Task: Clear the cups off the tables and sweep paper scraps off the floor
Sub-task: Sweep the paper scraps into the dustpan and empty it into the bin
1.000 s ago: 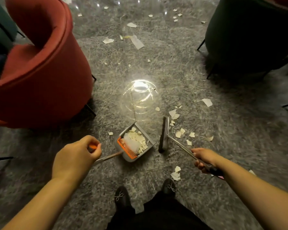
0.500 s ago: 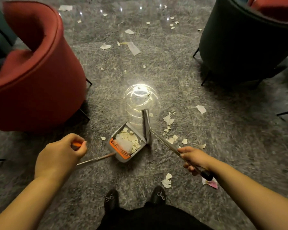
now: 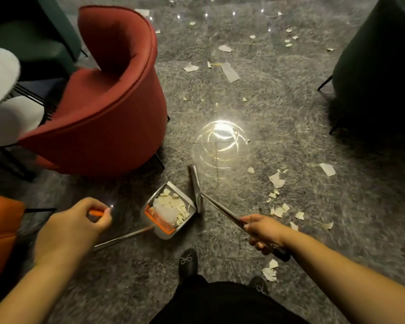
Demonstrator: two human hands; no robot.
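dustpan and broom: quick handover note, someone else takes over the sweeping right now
Left hand grips the orange-tipped handle of the dustpan, which sits on the floor beside the red chair and already holds a heap of scraps.
Right hand grips the broom handle; the broom head stands at the pan's right edge.
Done: one batch is in the pan.
Left: the cluster of scraps right of the broom, a few by the shoes, and many farther up the floor. No cups or tabletops with cups in view.

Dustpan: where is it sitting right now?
Head view, lower centre: the dustpan sits on the floor, holding paper scraps, just left of the broom head, below the red armchair.
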